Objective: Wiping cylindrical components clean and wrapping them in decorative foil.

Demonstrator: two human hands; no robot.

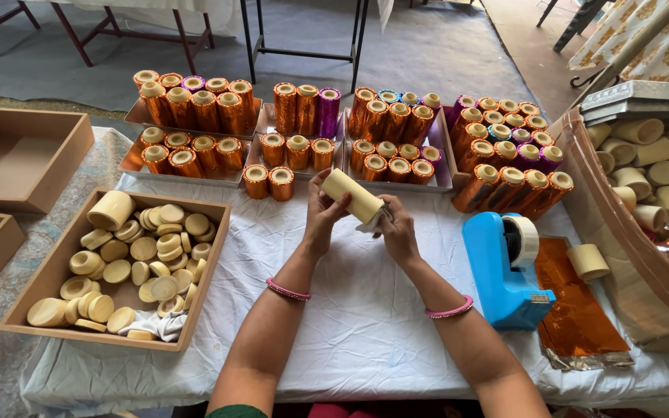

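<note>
Both hands [361, 220] around cream tube [352, 195]

Both my hands are up over the white cloth [350, 325]. My left hand [320, 210] grips the near end of a cream cylinder [352, 195], tilted across; my right hand [398, 231] presses a pale rag [371, 223] against its lower end. Left of me sits a wooden tray [209, 286] of cream lids. Ahead, rows of orange foil-wrapped cylinders [195, 108], a few purple. To my right, a blue tape dispenser [501, 275] beside an orange foil sheet [574, 310].
</note>
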